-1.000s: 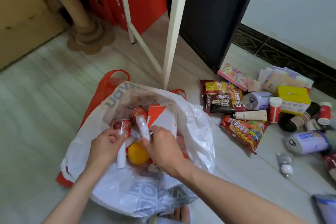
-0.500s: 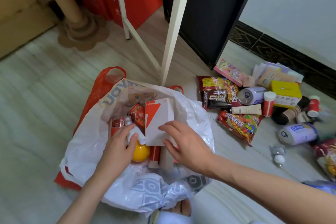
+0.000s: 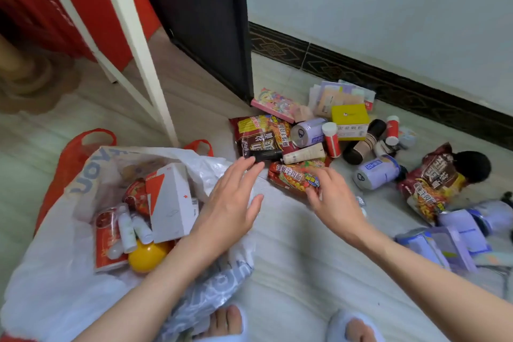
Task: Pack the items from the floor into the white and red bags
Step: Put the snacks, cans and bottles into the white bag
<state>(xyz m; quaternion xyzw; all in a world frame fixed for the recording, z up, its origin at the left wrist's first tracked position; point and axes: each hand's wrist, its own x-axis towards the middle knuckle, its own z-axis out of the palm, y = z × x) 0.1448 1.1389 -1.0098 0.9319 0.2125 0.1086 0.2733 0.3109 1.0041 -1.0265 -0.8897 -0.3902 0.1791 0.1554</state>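
Faintly, "JOYON"-ish txt, white bag (image 3: pixel 55 272)

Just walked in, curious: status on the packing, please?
Both hands empty, left hand and right hand open, reaching at the noodle packet. White bag part filled. Cans and packets on the floor, nothing blocking.

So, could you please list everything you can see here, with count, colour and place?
white bag: one, white, floor left, open
red bag: one, red, under the white bag
white-and-orange box: one, inside the white bag
yellow ball: one, inside the white bag
small bottles: at least two, white, inside the white bag
noodle packets: three, red-brown, floor
cans: at least two, lilac, floor
yellow box: one, in the pile by the wall
cream tube: one, on the packets
left hand: open, at the white bag's rim
right hand: open, on the nearest packet
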